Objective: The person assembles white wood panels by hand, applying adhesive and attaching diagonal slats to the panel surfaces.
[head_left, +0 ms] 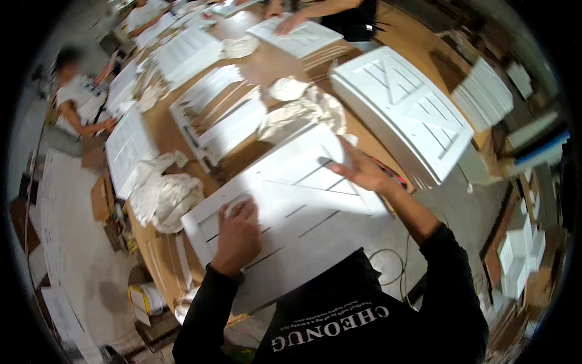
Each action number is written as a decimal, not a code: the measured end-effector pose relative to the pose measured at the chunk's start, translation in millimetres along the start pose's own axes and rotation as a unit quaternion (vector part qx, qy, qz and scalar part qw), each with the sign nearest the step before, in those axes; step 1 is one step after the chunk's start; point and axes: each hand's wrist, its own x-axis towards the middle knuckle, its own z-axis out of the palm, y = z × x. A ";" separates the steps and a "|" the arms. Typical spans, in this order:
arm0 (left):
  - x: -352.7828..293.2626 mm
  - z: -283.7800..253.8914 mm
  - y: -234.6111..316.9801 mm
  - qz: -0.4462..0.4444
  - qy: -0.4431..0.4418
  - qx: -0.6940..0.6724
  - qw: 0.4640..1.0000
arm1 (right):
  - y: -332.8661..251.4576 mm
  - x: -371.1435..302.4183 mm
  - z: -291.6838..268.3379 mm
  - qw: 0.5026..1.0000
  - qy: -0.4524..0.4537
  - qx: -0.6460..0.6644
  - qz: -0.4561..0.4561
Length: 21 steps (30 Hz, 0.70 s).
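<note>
A white panel (pixel 303 225) with dark slots and raised slanting strips lies tilted in front of me, its near edge close to my body. My left hand (pixel 238 236) rests on the panel's left part with its fingers curled. Whatever is under those fingers, if anything, is hidden. At the far right edge of the same panel, my right hand (pixel 365 171) grips it, the thumb over the face and the fingers around the rim. Crumpled white cloth (pixel 303 116) lies just beyond the panel.
Similar white panels are stacked (pixel 400 109) on the right of the wooden table (pixel 267 64). More crumpled cloth (pixel 165 193) lies on the left. A red and black tool (pixel 389 171) is beside my right hand. Co-workers handle panels across the table. A bucket (pixel 147 298) stands lower left.
</note>
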 end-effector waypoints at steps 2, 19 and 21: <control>-4.9 2.6 -6.9 -0.019 -0.018 0.037 0.999 | -7.1 4.2 9.6 0.997 -0.003 0.073 -0.013; 1.1 -28.3 -4.1 0.025 -0.108 0.028 0.993 | -23.0 -27.3 -41.1 0.964 -0.252 -0.066 0.052; 1.9 -26.0 -5.8 0.018 -0.108 0.014 0.994 | -33.7 -24.6 -43.7 0.960 -0.252 -0.071 0.095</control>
